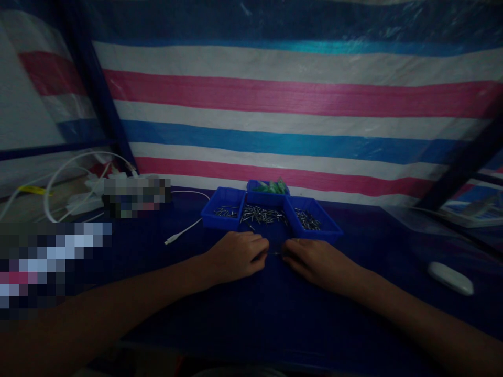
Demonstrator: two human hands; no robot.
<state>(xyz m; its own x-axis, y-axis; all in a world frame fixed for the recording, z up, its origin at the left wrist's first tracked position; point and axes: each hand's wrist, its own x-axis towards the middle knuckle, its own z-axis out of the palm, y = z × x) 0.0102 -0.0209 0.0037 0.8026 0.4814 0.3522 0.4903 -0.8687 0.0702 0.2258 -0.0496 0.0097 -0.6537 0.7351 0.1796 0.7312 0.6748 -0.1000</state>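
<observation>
My left hand (242, 254) is closed in a pinch just in front of the blue trays. Facing it, my right hand (314, 262) is closed too, its fingertips a short gap away. A thin metal piece (275, 253) spans that gap, one end in each hand; its exact kind is too small and dark to tell. Beyond my hands, a loose pile of small slim metal pieces (264, 214) lies between two trays. The left blue tray (222, 222) holds some such pieces, and the right blue tray (310, 230) holds more.
A third blue tray (267, 198) with green items stands behind the pile. A white cable (173, 239) lies left, near white cords (84, 201). On the right rests a white rounded object (450, 278). Striped sheeting (294, 97) closes off the back of the blue table (251, 319).
</observation>
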